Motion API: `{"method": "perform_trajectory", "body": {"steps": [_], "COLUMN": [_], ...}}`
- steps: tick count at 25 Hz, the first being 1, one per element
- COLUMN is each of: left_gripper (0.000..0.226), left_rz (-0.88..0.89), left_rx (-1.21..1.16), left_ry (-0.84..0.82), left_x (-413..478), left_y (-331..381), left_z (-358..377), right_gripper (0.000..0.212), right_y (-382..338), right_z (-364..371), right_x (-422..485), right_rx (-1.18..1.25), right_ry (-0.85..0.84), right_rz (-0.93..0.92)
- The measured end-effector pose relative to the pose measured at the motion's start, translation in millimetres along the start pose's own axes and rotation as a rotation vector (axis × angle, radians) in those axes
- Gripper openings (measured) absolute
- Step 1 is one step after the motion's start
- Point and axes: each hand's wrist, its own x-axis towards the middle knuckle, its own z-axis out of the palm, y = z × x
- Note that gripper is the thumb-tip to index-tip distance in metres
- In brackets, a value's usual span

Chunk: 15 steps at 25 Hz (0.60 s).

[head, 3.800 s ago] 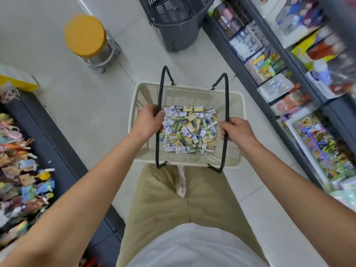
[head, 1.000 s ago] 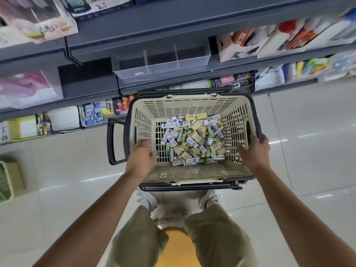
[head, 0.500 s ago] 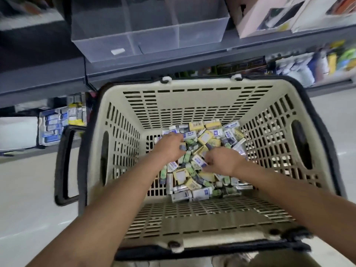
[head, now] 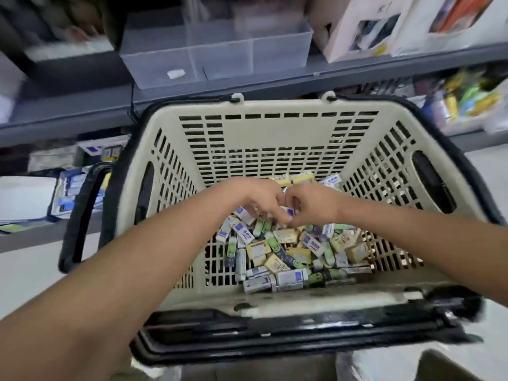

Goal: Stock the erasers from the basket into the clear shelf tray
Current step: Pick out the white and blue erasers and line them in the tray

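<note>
The erasers (head: 291, 251) are small wrapped blocks in a loose heap: white with blue print, pale yellow, and green or dark ones with smiley faces. They lie every way up, some flat, some on edge, piled against the near wall on the floor of the basket (head: 275, 130). The basket is cream plastic with slotted walls and a black rim, and 1 black handle (head: 79, 215) hangs folded down at its left side. Both arms reach in from the near side. The left hand (head: 255, 199) and right hand (head: 313, 207) meet over the far part of the heap, knuckles up, fingers curled down, tips touching the erasers. A white-and-blue eraser shows between the 2 sets of fingertips, but I cannot tell which hand grasps it, or whether either does. Beyond the basket's far rim a grey shelf (head: 82, 105) carries the clear tray (head: 220, 50), split by dividers, with a small white label on its front. Boxes (head: 357, 28) stand just right of the tray, blurred.
</note>
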Motion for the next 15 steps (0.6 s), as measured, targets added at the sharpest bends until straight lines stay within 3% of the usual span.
{"method": "perform_trajectory", "body": {"steps": [3, 6, 11, 15], "left_gripper": [0.021, 0.024, 0.035, 0.04], "left_rz": [-0.013, -0.09, -0.197, -0.214], "left_rx": [-0.115, -0.283, -0.593, -0.693], "left_ry": [0.112, 0.296, 0.563, 0.635], "left_x": [-31, -58, -78, -77], "left_y": [8, -8, -35, -41], "left_z": [-2, -12, -25, -29], "right_gripper": [0.034, 0.041, 0.029, 0.025], "right_y": [-3, 4, -2, -16], "right_z": [-16, -18, -21, -13], "right_x": [-13, -15, 11, 48], "right_rx": [0.141, 0.073, -0.03, -0.012], "right_ry": [0.055, -0.008, -0.02, 0.023], "right_rz": [-0.004, 0.085, 0.125, 0.116]}}
